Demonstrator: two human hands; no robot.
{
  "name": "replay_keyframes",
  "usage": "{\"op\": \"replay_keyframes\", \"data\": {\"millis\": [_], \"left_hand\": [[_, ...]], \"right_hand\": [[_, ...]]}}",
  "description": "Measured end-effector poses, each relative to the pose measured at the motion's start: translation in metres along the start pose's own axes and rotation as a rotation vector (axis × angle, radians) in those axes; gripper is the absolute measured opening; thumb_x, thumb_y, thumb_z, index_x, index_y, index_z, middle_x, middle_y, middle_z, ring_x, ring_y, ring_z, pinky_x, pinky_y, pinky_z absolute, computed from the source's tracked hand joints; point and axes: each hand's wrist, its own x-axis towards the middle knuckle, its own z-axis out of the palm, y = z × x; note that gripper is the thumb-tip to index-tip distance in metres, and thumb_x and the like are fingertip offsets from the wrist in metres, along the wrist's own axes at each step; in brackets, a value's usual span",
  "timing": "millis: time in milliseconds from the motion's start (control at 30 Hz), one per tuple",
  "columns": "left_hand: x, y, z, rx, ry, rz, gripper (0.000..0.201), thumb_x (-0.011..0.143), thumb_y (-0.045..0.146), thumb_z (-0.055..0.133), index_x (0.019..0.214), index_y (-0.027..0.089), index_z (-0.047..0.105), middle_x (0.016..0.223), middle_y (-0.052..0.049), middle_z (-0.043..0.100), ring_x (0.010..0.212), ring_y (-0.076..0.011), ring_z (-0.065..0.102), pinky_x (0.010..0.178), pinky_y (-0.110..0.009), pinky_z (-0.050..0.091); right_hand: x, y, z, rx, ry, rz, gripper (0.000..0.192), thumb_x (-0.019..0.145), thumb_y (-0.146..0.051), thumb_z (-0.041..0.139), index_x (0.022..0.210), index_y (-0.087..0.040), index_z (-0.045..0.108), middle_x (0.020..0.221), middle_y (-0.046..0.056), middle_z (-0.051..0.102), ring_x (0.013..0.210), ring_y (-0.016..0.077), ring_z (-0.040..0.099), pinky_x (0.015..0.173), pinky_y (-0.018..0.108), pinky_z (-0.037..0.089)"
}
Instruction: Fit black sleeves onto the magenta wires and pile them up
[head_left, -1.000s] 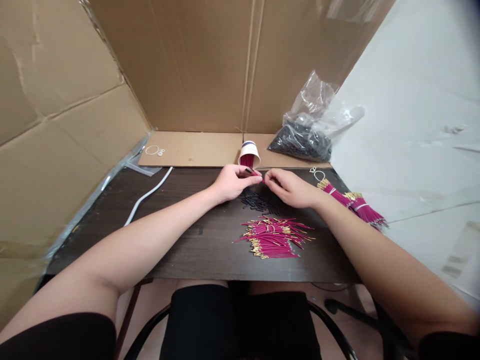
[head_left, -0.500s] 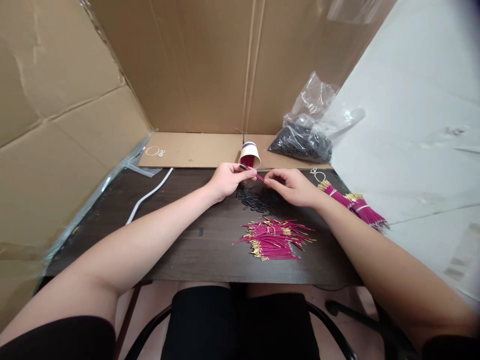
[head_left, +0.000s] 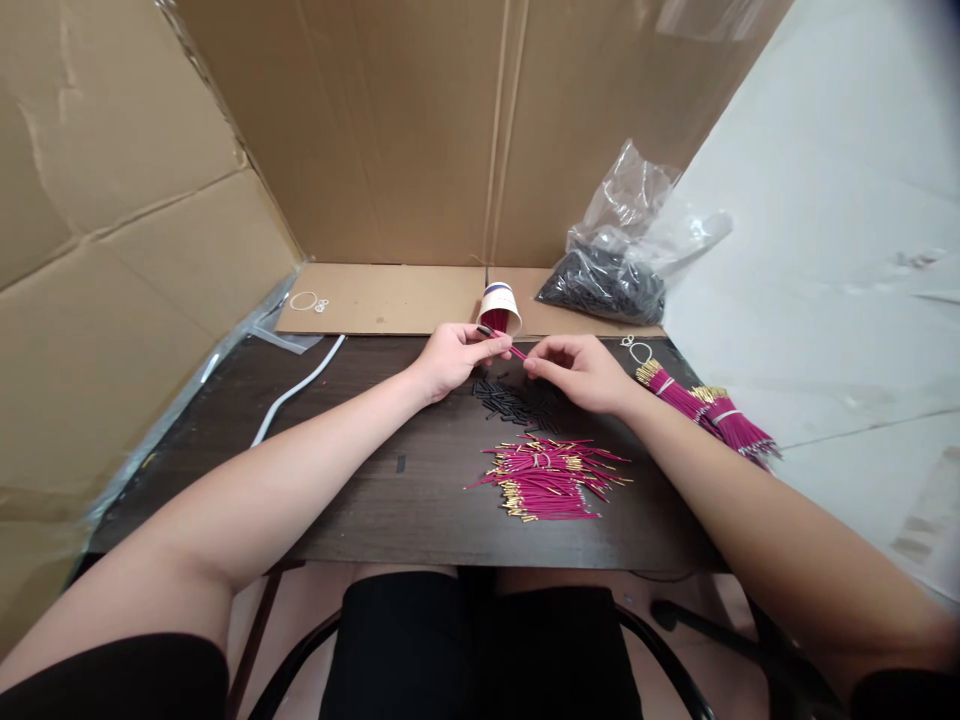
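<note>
Between my two hands runs a short magenta wire (head_left: pixel 517 352), with a black sleeve at its left end. My left hand (head_left: pixel 459 358) is closed on the wire near that sleeve, thumb on top. The fingertips of my right hand (head_left: pixel 574 368) pinch its other end. Just behind my left fingers, a white paper cup (head_left: pixel 499 294) lies tipped with its mouth toward me and magenta wires inside. Below the hands lies a scatter of short black tubes (head_left: pixel 510 402). Nearer to me is a loose pile of magenta wires (head_left: pixel 551 475) with gold-coloured ends.
Tied bundles of magenta wires (head_left: pixel 694 405) lie at the table's right edge. A clear bag of black pieces (head_left: pixel 604 280) stands on the cardboard strip (head_left: pixel 390 300) at the back. A pale cable (head_left: pixel 289 395) crosses the left side. Cardboard walls (head_left: pixel 390 130) enclose the back and left.
My right hand has shifted very slightly left toward my left hand. Both hands keep their hold on the wire; the things on the table look the same.
</note>
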Motion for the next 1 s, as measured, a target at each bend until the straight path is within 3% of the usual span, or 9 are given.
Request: {"op": "replay_keyframes", "data": {"millis": [167, 333, 400, 467, 533, 600, 700, 833, 1000], "left_hand": [[-0.001, 0.002, -0.001, -0.015, -0.029, 0.019, 0.029, 0.084, 0.039, 0.092, 0.099, 0.015, 0.086, 0.098, -0.012, 0.083, 0.070, -0.0137, 0.058, 0.072, -0.034, 0.047], [0.000, 0.003, -0.007, 0.085, -0.037, 0.042, 0.032, 0.083, 0.032, 0.091, 0.108, 0.012, 0.084, 0.098, -0.012, 0.082, 0.078, -0.0174, 0.066, 0.077, -0.035, 0.051], [0.003, 0.000, -0.011, 0.178, 0.038, 0.076, 0.022, 0.083, 0.024, 0.087, 0.101, 0.012, 0.083, 0.095, -0.012, 0.082, 0.081, -0.0188, 0.069, 0.080, -0.036, 0.053], [0.007, -0.005, -0.014, 0.317, 0.189, 0.118, 0.008, 0.086, 0.021, 0.082, 0.087, 0.013, 0.079, 0.085, -0.009, 0.078, 0.077, -0.0181, 0.067, 0.079, -0.036, 0.052], [0.011, -0.009, -0.017, 0.483, 0.335, 0.159, 0.013, 0.089, 0.025, 0.081, 0.083, 0.016, 0.074, 0.080, -0.006, 0.075, 0.073, -0.0177, 0.064, 0.076, -0.035, 0.050], [0.014, -0.012, -0.019, 0.570, 0.389, 0.172, 0.019, 0.090, 0.031, 0.084, 0.091, 0.017, 0.072, 0.082, -0.005, 0.074, 0.074, -0.0178, 0.064, 0.075, -0.034, 0.049], [0.016, -0.013, -0.021, 0.669, 0.367, 0.170, 0.021, 0.096, 0.037, 0.080, 0.094, 0.018, 0.070, 0.084, -0.004, 0.074, 0.073, -0.0179, 0.063, 0.073, -0.033, 0.045], [0.016, -0.012, -0.022, 0.780, 0.301, 0.208, 0.029, 0.106, 0.037, 0.066, 0.084, 0.019, 0.070, 0.078, -0.003, 0.072, 0.069, -0.0181, 0.058, 0.069, -0.034, 0.037], [0.020, -0.013, -0.022, 0.836, 0.310, 0.232, 0.028, 0.106, 0.036, 0.068, 0.084, 0.019, 0.067, 0.080, -0.004, 0.073, 0.072, -0.0191, 0.059, 0.071, -0.034, 0.037]], "right_hand": [[-0.001, -0.001, 0.000, 0.038, 0.033, -0.009, 0.034, 0.094, -0.053, 0.078, 0.087, -0.019, 0.078, 0.083, 0.006, 0.075, 0.071, 0.0184, 0.058, 0.069, 0.037, 0.045], [0.001, 0.001, -0.003, 0.008, 0.119, -0.034, 0.032, 0.092, -0.050, 0.076, 0.085, -0.019, 0.075, 0.077, 0.003, 0.069, 0.068, 0.0168, 0.053, 0.066, 0.035, 0.041], [0.001, 0.002, -0.005, -0.011, 0.177, -0.051, 0.030, 0.091, -0.048, 0.075, 0.083, -0.019, 0.073, 0.075, 0.003, 0.067, 0.066, 0.0162, 0.052, 0.064, 0.034, 0.040], [0.001, 0.002, -0.007, -0.035, 0.235, -0.080, 0.028, 0.090, -0.045, 0.074, 0.079, -0.019, 0.071, 0.073, 0.003, 0.066, 0.065, 0.0158, 0.052, 0.063, 0.034, 0.039], [0.000, 0.001, -0.007, -0.069, 0.268, -0.110, 0.024, 0.088, -0.040, 0.072, 0.076, -0.020, 0.070, 0.072, 0.002, 0.066, 0.064, 0.0155, 0.052, 0.063, 0.033, 0.040], [0.000, 0.001, -0.006, -0.115, 0.271, -0.133, 0.021, 0.087, -0.037, 0.070, 0.074, -0.020, 0.069, 0.070, 0.002, 0.066, 0.062, 0.0154, 0.052, 0.062, 0.033, 0.040], [0.000, 0.000, -0.003, -0.187, 0.263, -0.164, 0.018, 0.085, -0.033, 0.067, 0.073, -0.020, 0.069, 0.068, 0.002, 0.066, 0.060, 0.0155, 0.053, 0.061, 0.033, 0.040], [0.000, -0.002, 0.000, -0.289, 0.279, -0.209, 0.017, 0.086, -0.031, 0.066, 0.073, -0.020, 0.068, 0.065, 0.001, 0.066, 0.058, 0.0151, 0.053, 0.062, 0.033, 0.041], [0.002, 0.000, 0.000, -0.399, 0.295, -0.210, 0.019, 0.090, -0.032, 0.065, 0.073, -0.021, 0.065, 0.065, 0.002, 0.065, 0.059, 0.0165, 0.054, 0.067, 0.034, 0.042]]}}
